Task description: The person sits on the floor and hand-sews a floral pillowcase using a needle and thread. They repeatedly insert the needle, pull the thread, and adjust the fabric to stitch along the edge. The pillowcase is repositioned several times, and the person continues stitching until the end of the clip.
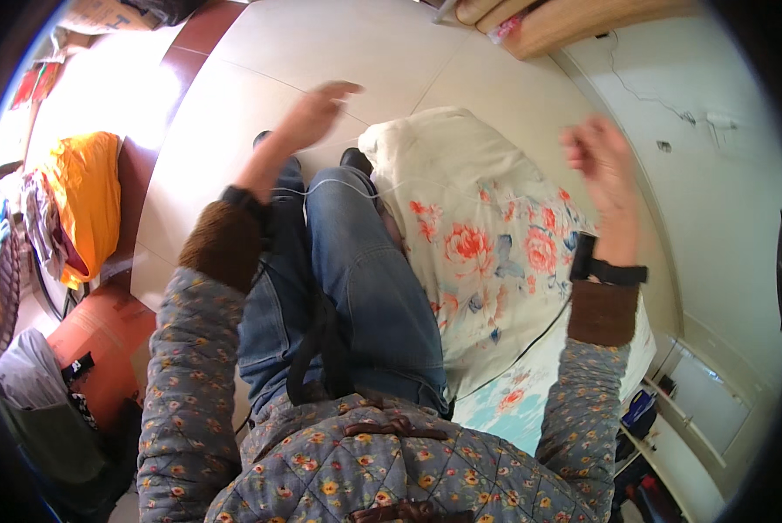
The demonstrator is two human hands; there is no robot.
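Observation:
My left hand is raised over the pale floor, beyond my knees. Its fingers point right and are smeared by motion; whether they pinch anything is unclear. My right hand hovers beyond the right side of the flowered cloth, fingers curled in and blurred. Anything inside that hand is too small to make out. A thin white cord crosses above my jeans and runs toward the cloth; I cannot see where its ends go. The cream cloth, with red and blue flowers, lies bunched at my right leg.
An orange-yellow cloth hangs at the left, above an orange box. Wooden furniture stands at the far right, by a pale wall. A dark cable crosses the cloth. Shelves stand at the lower right.

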